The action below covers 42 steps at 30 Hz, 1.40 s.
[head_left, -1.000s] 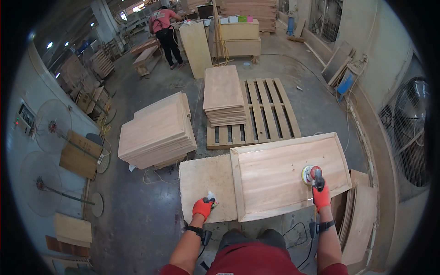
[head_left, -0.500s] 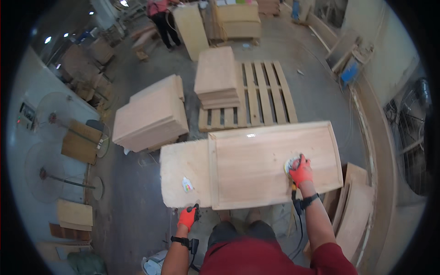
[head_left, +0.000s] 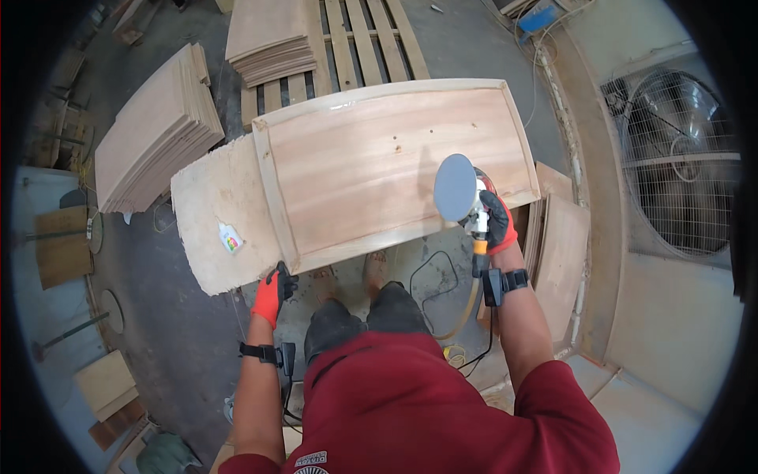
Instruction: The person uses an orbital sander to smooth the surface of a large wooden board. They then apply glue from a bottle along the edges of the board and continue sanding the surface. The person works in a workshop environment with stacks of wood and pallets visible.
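Observation:
My right hand (head_left: pixel 499 222), in a red and black glove, is closed around an air sander. The sander (head_left: pixel 478 208) is tipped up off the wood, its round grey sanding disc (head_left: pixel 455 188) facing left. Beneath and beyond it lies a pale wooden panel (head_left: pixel 355 178) with a raised frame around its edge. My gloved left hand (head_left: pixel 273 293) is at the panel's near left corner, fingers partly curled and apart, holding nothing that I can see. A small white bottle (head_left: pixel 230 238) with a coloured label lies on the rough board (head_left: pixel 209 201) left of the panel.
Stacked wooden sheets (head_left: pixel 162 130) stand at the left; another stack (head_left: pixel 271 35) rests on a slatted pallet (head_left: pixel 359 47) beyond the panel. Boards (head_left: pixel 562 261) lean at the right, near a large caged fan (head_left: pixel 681 162). A hose (head_left: pixel 466 316) hangs from the sander.
My right hand has lifted the sander off the panel and tilted it, drawing it toward me. My left hand has moved up to the panel's near corner. The view has tipped downward.

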Each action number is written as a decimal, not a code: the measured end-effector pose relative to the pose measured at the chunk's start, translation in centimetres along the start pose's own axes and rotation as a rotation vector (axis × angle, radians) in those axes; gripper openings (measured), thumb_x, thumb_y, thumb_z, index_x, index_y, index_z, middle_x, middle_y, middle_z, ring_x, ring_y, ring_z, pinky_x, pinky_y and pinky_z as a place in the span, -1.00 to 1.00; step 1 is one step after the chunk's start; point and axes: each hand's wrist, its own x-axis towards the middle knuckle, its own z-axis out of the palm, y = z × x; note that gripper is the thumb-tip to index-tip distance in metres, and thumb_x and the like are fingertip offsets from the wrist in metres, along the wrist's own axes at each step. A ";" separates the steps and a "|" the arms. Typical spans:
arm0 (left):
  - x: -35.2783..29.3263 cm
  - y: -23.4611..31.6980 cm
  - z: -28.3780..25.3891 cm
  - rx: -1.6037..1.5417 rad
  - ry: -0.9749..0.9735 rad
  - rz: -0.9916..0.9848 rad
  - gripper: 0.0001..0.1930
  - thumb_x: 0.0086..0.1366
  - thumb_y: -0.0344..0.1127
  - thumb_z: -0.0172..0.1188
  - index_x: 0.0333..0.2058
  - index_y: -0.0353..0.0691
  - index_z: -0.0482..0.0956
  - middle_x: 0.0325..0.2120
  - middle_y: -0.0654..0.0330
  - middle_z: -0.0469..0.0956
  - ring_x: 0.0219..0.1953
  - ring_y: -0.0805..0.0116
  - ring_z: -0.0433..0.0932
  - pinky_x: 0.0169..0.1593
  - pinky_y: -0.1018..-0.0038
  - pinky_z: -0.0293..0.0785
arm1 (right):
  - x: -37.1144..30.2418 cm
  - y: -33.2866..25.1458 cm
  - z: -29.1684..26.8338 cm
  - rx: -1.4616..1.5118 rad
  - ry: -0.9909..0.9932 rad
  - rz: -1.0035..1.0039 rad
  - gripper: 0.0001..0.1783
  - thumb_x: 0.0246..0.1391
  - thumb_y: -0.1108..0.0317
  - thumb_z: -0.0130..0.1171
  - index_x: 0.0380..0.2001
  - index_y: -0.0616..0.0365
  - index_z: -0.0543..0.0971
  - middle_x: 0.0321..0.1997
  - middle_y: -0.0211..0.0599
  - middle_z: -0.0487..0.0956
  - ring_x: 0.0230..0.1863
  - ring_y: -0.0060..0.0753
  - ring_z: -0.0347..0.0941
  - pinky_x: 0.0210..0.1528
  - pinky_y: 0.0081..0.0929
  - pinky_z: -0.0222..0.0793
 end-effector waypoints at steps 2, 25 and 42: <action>0.4 0.3 -0.7 -0.037 -0.047 -0.030 -0.47 0.43 0.32 0.01 -0.09 -0.07 0.51 -0.21 0.10 0.72 -0.28 0.31 0.68 -0.17 0.39 0.55 | -2.3 0.6 0.2 -0.177 -0.018 0.019 -0.36 0.23 0.18 0.22 0.34 -0.02 0.32 -0.01 -0.26 0.54 -0.31 -0.36 0.57 -0.35 -0.42 0.57; 1.1 -1.0 -3.7 -0.319 -0.545 -0.068 -0.01 0.37 0.54 -0.21 0.36 -0.30 0.29 0.24 0.02 0.47 0.22 0.18 0.46 0.29 0.28 0.32 | -7.1 25.7 22.6 -2.049 -0.195 -0.275 -0.13 -0.05 0.15 0.42 0.35 -0.10 0.31 0.26 0.15 0.31 0.01 0.22 0.56 -0.02 -0.02 0.55; 2.0 0.1 -3.2 -0.345 -0.641 -0.136 0.05 0.36 0.54 -0.20 0.38 -0.42 0.19 0.24 -0.10 0.44 0.23 0.10 0.46 0.29 0.24 0.35 | -5.5 23.8 20.5 -2.007 0.050 -0.250 -0.12 -0.02 0.16 0.41 0.37 -0.12 0.26 0.27 0.17 0.28 0.02 0.18 0.57 -0.01 -0.03 0.56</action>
